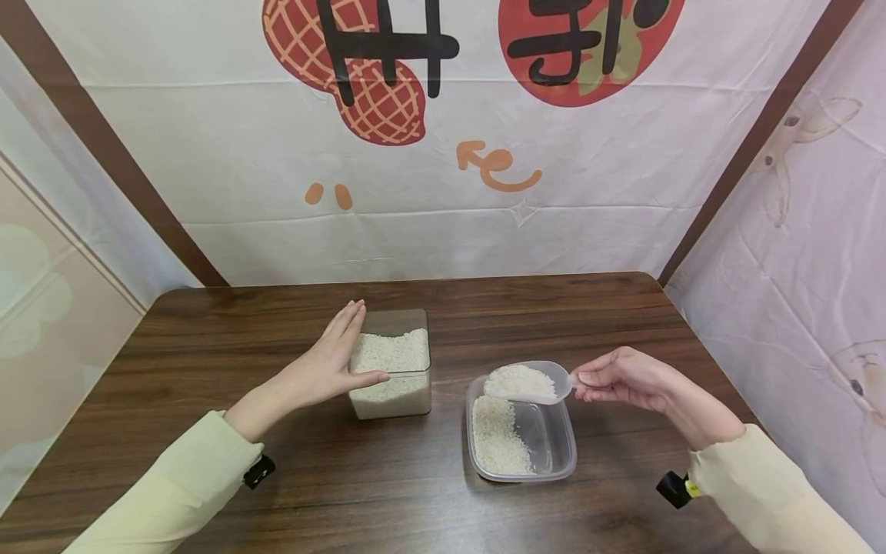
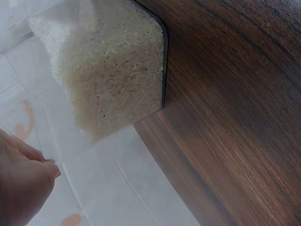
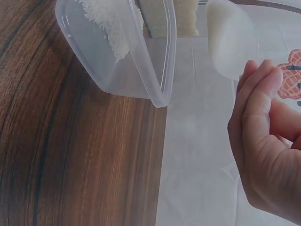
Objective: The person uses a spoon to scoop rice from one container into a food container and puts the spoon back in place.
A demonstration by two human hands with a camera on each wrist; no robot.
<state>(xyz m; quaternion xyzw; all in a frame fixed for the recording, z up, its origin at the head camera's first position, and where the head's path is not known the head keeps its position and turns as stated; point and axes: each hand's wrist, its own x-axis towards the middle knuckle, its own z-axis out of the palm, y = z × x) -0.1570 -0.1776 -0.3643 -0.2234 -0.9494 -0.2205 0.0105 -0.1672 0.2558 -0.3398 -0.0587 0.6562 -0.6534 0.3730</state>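
My left hand [image 1: 328, 365] rests with straight fingers along the left side of a tall clear square container [image 1: 428, 392] holding white rice, its thumb across the near rim. The left wrist view shows the rice [image 2: 113, 80] through the container's side. With fingers and thumb, my right hand [image 1: 637, 378] pinches the handle of a translucent plastic scoop [image 1: 562, 378] heaped with rice. The scoop overlaps the far side of a shallow clear plastic tub [image 1: 571, 454]. Rice [image 1: 500, 442] covers the tub's left part, while its right part shows bare bottom.
Both containers stand on a dark wood-grain table [image 1: 332, 492], the tall one left of the tub. A white printed cloth [image 1: 415, 238] hangs behind the table's back edge, and another cloth [image 1: 782, 254] hangs on the right.
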